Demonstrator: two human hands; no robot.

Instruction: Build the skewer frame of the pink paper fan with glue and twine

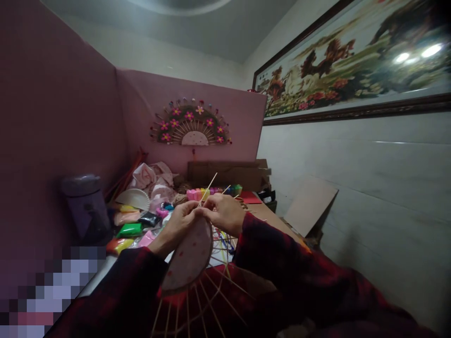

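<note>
A half-round paper fan piece [188, 258] with thin wooden sticks [207, 300] fanning out from its edge is held up in front of me. My left hand [179, 223] grips its upper rim, fingers closed. My right hand [223, 211] is closed in a pinch on a thin wooden skewer [210, 184] that points up and to the right, right at the top of the fan piece. Both hands touch each other there. Dark red sleeves cover my arms.
A finished flowered fan [192, 126] hangs on the pink back wall. The table holds coloured clay packets [129, 229], a white paper half-plate [134, 198], cloth, a dark jar [86, 206] at left and cardboard boxes [229, 173] behind. A framed horse picture [352, 61] hangs at right.
</note>
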